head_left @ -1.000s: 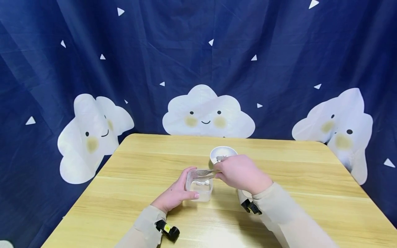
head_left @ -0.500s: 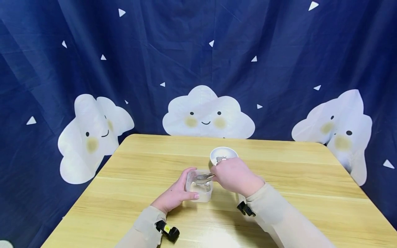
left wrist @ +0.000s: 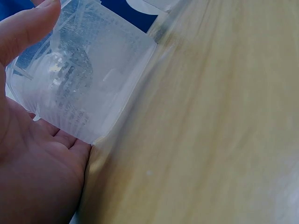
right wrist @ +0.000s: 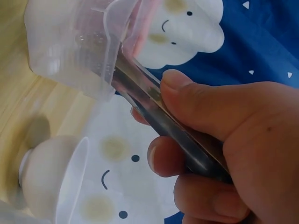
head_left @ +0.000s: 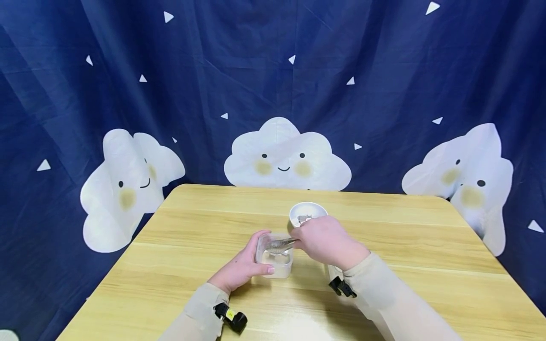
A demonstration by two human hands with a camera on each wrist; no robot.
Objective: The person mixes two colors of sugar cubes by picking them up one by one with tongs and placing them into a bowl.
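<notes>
My left hand [head_left: 245,267] grips a small clear plastic container [head_left: 279,272] on the wooden table, thumb at the near rim and fingers round its left side. In the left wrist view the container's wall [left wrist: 117,79] is cloudy, with a shiny shape showing through. My right hand [head_left: 326,240] holds metal tongs [head_left: 280,245], thumb on one side and curled fingers on the other, as the right wrist view also shows [right wrist: 163,122]. The tongs' front end reaches down inside the container, over a little pale stuff at the bottom.
A white bowl [head_left: 309,209] with grey and whitish bits [head_left: 304,218] stands just behind my right hand. Some pale object [head_left: 332,271] shows partly under my right wrist. A blue curtain [head_left: 273,71] with clouds hangs behind the table [head_left: 204,213].
My right hand has shifted slightly left and nearer, and the tongs have dipped from the rim into the container, their arms closer together. The left hand and container have stayed put.
</notes>
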